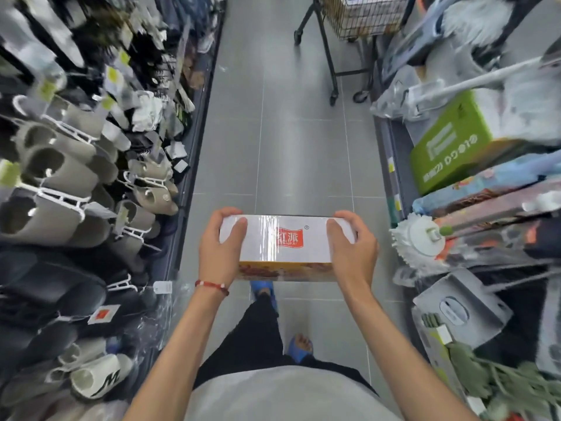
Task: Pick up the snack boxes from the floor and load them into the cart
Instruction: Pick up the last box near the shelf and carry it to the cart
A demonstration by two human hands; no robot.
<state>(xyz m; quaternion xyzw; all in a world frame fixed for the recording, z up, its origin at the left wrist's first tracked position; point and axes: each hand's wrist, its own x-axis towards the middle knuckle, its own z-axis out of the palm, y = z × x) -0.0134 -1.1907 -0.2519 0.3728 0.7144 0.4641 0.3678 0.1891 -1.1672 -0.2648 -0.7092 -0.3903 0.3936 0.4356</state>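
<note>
a person's left hand [221,250] and right hand [352,250] grip the two ends of a white snack box [285,247], held above the grey floor [273,141]. a wire cart [361,16], possibly already loaded, stands well ahead.

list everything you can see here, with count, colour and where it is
box: one, white with a red logo, held over the aisle
cart: one, black wire, far end of the aisle, holds goods
slippers: many, beige, black and white, left rack
carton: one, green, right shelf
mops: several, white, right shelf
floor: grey tiles
sandals: two, blue, on the feet
bracelet: one, red, left wrist
left hand: grips the box's left end
right hand: grips its right end
</note>
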